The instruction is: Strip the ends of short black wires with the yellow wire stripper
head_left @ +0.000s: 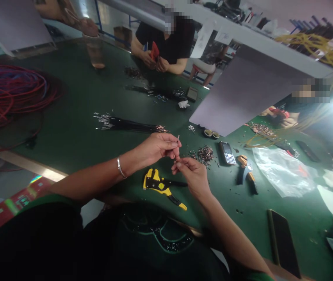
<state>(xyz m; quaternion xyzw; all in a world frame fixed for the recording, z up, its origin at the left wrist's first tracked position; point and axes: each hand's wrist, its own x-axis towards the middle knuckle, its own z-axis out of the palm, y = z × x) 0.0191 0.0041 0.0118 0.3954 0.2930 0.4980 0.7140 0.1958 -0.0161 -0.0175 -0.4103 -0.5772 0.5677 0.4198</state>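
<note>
My left hand [164,146], with a bracelet at its wrist, is closed in a pinch on a small thin pin-like piece [178,138] that sticks up past the fingertips. Close beside it, my right hand [194,177] has thumb and finger pressed together; whatever they hold is too small or hidden to name. A loose pile of small metal terminals [205,155] lies just beyond the right hand. Behind the left hand stretches a bundle of black wires [134,125] with bright ends. Yellow-and-black wire strippers [157,183] rest on the green table [75,105] below my hands.
Right of the terminals are a keypad phone [227,153], an orange-handled crimping tool [246,173], a clear plastic bag [285,171] and a dark smartphone [283,244]. Red cables [11,93] are coiled at left. A person [166,47] works opposite; a grey panel [233,89] stands at right.
</note>
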